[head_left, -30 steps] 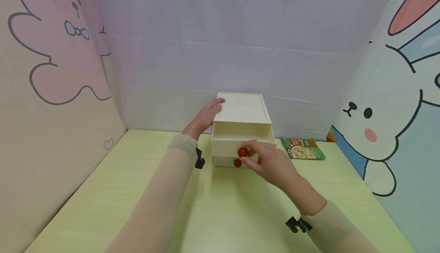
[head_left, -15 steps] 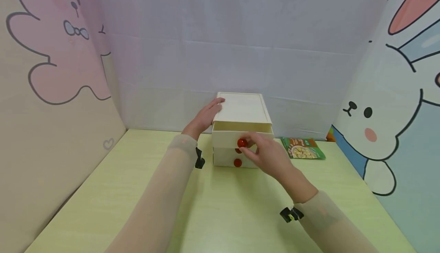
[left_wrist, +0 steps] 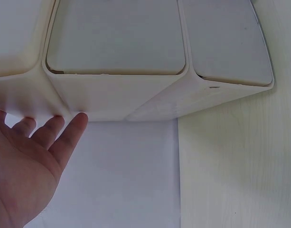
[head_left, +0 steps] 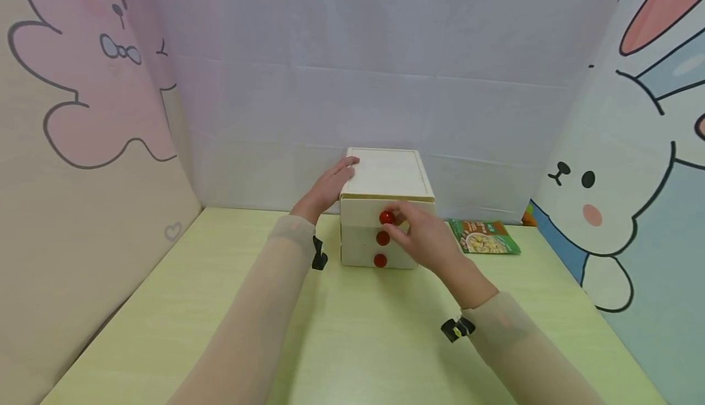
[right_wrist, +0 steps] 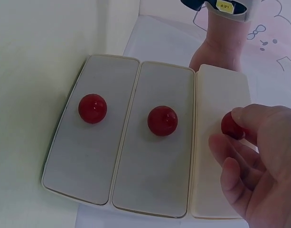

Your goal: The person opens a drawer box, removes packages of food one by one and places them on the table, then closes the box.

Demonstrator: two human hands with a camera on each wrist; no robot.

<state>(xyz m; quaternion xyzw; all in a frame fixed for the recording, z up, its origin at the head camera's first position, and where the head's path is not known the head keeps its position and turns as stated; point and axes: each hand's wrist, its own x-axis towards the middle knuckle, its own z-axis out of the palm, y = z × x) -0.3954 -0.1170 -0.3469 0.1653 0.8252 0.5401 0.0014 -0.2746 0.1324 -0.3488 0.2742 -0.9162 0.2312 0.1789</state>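
Observation:
A small white drawer cabinet (head_left: 385,172) with three stacked drawers stands on the table, a round red knob on each front. Thumb and finger of my right hand (head_left: 432,243) pinch the top drawer's knob (head_left: 387,217). That top drawer (head_left: 359,214) sits nearly flush, with a thin gap showing under the cabinet's lid edge. The middle knob (right_wrist: 162,120) and the bottom knob (right_wrist: 92,108) are untouched, their drawers pushed in. My left hand (head_left: 327,186) rests against the cabinet's left upper side, its fingers (left_wrist: 69,137) extended along the wall.
To the right of the cabinet lies a green and brown food packet (head_left: 486,237), flat on the pale table (head_left: 352,344). A white cloth (head_left: 385,56) hangs behind, and panels with cartoon animals stand at left and right.
The right hand has pushed the top drawer inward by its knob, from well pulled out to nearly flush, uncovering the middle knob. The left hand stays in place.

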